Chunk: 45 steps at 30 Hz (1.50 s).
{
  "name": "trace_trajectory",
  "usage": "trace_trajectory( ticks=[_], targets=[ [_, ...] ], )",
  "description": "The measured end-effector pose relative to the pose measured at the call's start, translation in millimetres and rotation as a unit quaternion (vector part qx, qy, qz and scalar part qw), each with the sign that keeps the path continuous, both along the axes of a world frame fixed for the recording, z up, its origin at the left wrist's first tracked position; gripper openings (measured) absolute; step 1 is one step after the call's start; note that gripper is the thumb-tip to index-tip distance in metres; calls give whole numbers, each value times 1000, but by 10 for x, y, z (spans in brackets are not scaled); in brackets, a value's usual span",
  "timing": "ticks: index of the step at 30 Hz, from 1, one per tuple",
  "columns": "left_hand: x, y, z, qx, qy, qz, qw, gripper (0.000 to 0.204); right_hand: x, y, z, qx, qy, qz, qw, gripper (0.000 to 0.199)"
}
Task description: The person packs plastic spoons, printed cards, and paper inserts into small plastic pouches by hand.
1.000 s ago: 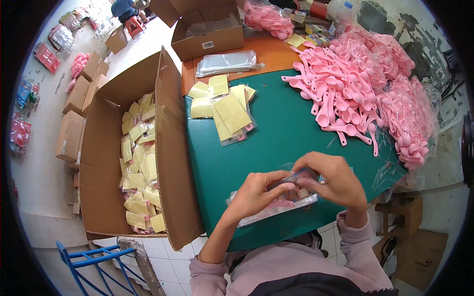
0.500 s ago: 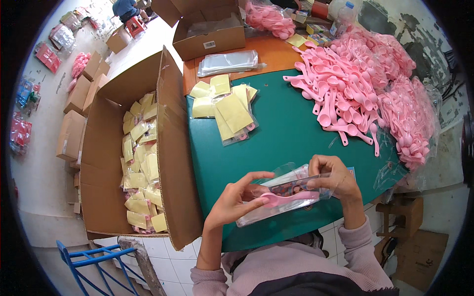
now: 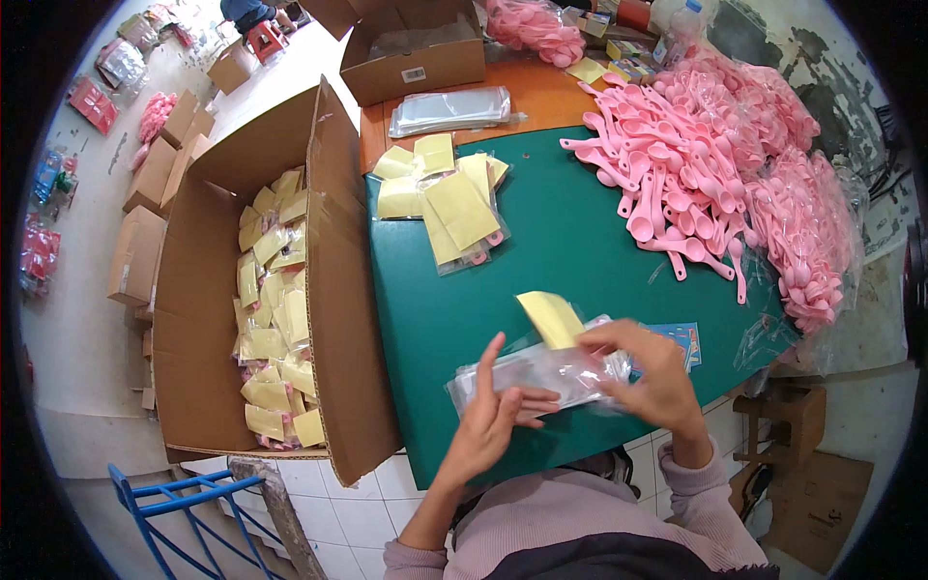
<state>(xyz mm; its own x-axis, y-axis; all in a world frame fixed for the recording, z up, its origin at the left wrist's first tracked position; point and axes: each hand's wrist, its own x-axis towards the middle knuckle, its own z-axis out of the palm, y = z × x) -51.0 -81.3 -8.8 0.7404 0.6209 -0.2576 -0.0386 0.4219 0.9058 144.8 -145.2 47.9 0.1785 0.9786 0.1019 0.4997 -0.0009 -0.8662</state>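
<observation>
Two hands, one yellow card, one big open carton, countless pink spoons.

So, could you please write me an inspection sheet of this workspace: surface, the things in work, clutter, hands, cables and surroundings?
Surface: green table top, with an orange wooden part behind it.
Job's things: clear plastic bag and a yellow paper card above it, at the front edge.
Clutter: heap of pink plastic spoons on the right; filled yellow-card packets; stack of empty clear bags.
Hands: left hand touches the bag, fingers spread; right hand grips the bag end; blurred.
Cables: nothing seen.
Surroundings: large open cardboard box of finished packets on the left; smaller open cardboard box behind; blue metal frame on the tiled floor.
</observation>
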Motion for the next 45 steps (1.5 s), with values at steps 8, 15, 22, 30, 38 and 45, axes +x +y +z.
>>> trace_trajectory(
  ticks=[8, 15, 22, 30, 38, 45],
  targets=[
    [-141, -263, -133, -59, 36, 4, 998, 55, -257, -105, -252, -52, -126, 178, 975, 26],
    [-114, -285, -134, -17, 60, 26, 998, 52, -380, -68, -383, -10, -166, 173, 971, 17],
    [-65, -202, -133, -93, 37, 53, 994, 50, -433, -91, -384, 50, -321, 220, 920, 20],
    [0, -163, -40, -44, 38, 177, 982, 47, -25, 40, -73, 22, 45, 417, 908, 15],
    [-102, -140, -103, -26, 29, 59, 997, 18, 1881, 100, -90, -99, -571, -314, 752, 25],
    [-33, -209, 5, -38, -17, 99, 994, 15, -123, -107, -344, 44, -123, 47, 990, 44]
  ],
)
